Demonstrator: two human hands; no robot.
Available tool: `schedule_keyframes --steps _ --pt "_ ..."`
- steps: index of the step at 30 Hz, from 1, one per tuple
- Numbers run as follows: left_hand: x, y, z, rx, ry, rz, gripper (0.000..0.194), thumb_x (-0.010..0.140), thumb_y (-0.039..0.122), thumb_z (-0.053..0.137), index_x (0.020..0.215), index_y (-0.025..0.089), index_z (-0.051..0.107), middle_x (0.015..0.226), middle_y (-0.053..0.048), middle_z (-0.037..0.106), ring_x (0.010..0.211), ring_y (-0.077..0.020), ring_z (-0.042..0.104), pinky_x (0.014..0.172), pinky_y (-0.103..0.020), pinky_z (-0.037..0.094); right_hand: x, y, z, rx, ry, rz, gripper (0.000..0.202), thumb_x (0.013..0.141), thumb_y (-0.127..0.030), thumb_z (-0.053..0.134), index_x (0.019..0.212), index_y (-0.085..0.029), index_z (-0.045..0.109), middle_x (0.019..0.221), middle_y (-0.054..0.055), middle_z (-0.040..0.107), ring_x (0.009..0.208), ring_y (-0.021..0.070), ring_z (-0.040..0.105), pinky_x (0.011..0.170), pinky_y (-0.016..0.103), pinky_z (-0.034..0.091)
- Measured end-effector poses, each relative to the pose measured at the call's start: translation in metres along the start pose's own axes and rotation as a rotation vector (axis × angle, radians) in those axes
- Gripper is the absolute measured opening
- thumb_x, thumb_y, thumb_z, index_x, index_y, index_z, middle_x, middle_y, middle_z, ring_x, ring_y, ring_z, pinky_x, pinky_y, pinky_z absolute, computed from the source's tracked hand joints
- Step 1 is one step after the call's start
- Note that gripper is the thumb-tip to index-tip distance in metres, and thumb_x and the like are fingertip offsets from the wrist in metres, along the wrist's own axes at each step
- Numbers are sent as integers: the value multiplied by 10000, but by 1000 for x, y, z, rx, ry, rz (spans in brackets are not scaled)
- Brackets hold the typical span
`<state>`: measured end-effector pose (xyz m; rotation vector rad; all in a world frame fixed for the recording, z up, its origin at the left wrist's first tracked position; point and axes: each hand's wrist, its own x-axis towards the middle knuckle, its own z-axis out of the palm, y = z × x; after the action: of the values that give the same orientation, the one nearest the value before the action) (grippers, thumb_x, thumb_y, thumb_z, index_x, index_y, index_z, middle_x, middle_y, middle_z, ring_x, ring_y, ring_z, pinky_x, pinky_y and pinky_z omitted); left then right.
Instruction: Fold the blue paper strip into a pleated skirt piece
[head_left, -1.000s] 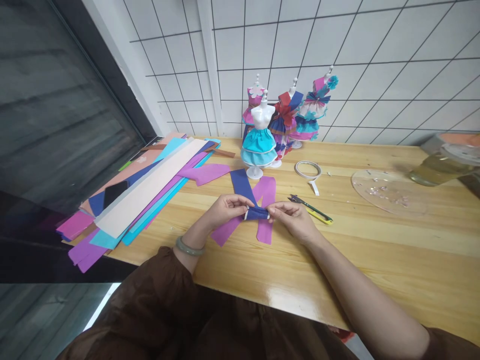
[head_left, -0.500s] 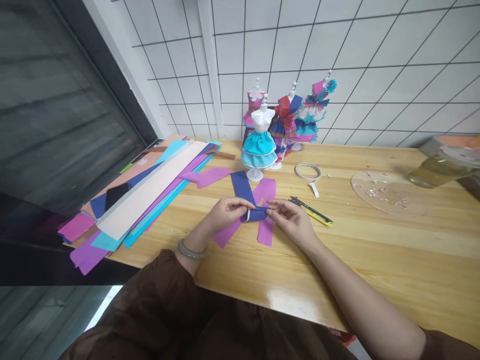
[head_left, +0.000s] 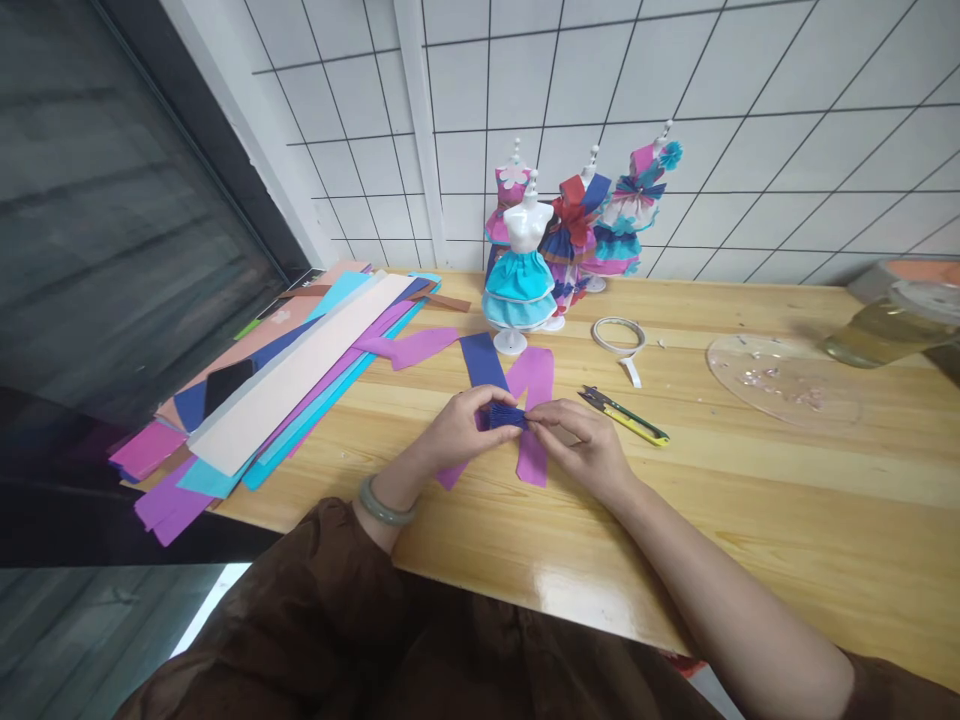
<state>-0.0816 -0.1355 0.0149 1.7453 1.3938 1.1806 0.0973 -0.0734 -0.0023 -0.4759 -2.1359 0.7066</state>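
Gathered into fine folds, a dark blue crepe paper strip is held between my two hands above the table. My left hand pinches its left part between thumb and fingers. At the right end, the fingertips of my right hand grip the same strip. Beneath and behind the hands lie a flat dark blue strip and purple strips. A small white dress form with a turquoise ruffled skirt stands just beyond them.
Several dressed forms stand by the tiled wall. Layered coloured paper with a phone covers the left side. To the right are a tape roll, thread snips and a yellow cutter, a clear plate and a jar.
The blue strip, a loosely folded band before, is now bunched into tight pleats. My left hand has shifted slightly right and closed around it.
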Motion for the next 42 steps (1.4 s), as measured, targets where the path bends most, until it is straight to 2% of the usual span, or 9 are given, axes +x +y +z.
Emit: schedule_keyframes --steps 4,8,12,16,18,21,26,32,42 --pt "1 -3 0 63 58 37 167 732 222 587 889 166 594 890 -34 629 857 -136 567 806 -268 430 1 0 -1 -3 -6 -12 180 786 -153 519 920 -215 622 874 63 648 816 174 598 730 331 495" --pt "1 -5 0 95 152 77 205 716 204 605 916 166 585 862 -33 636 811 -126 581 764 -252 446 1 -1 -1 24 6 19 172 794 -162 514 924 -215 612 879 62 636 820 172 587 731 330 488" --pt "1 -6 1 155 174 131 267 720 199 604 984 175 570 856 -36 649 807 -131 595 794 -278 441 1 -3 0 35 10 102 169 783 -217 548 946 -209 594 885 63 618 795 172 567 717 326 477" --pt "1 -8 2 219 166 199 285 721 217 610 1000 176 569 834 -37 659 833 -145 595 812 -298 436 2 -3 3 9 -47 198 496 703 -340 646 1156 -210 491 998 84 573 801 184 545 701 334 477" --pt "1 -9 3 234 156 241 280 722 223 609 995 172 573 851 -45 661 823 -144 597 791 -293 443 2 -2 4 8 -79 202 547 693 -375 650 1187 -222 473 1026 87 560 848 198 541 720 341 472" --pt "1 -8 4 240 150 280 259 731 222 596 985 172 579 878 -55 660 829 -147 595 785 -294 444 2 2 4 12 -101 193 382 733 -374 610 1078 -218 561 933 74 575 814 192 543 706 334 463" --pt "0 -6 3 234 123 244 230 749 228 574 972 175 592 882 -66 657 845 -159 590 810 -317 435 2 7 2 41 -51 198 193 790 -323 550 925 -201 617 792 55 582 700 163 529 646 311 450" --pt "0 -7 1 245 106 225 238 745 240 579 974 181 605 887 -69 653 848 -167 579 806 -321 426 3 6 1 63 -10 179 152 796 -298 548 895 -207 618 822 60 596 753 171 548 670 313 452" --pt "1 -4 1 252 52 253 219 741 216 565 955 177 590 928 -65 635 909 -177 548 831 -330 408 3 4 -1 48 26 202 126 787 -282 553 847 -198 626 818 61 601 704 159 532 638 302 440"
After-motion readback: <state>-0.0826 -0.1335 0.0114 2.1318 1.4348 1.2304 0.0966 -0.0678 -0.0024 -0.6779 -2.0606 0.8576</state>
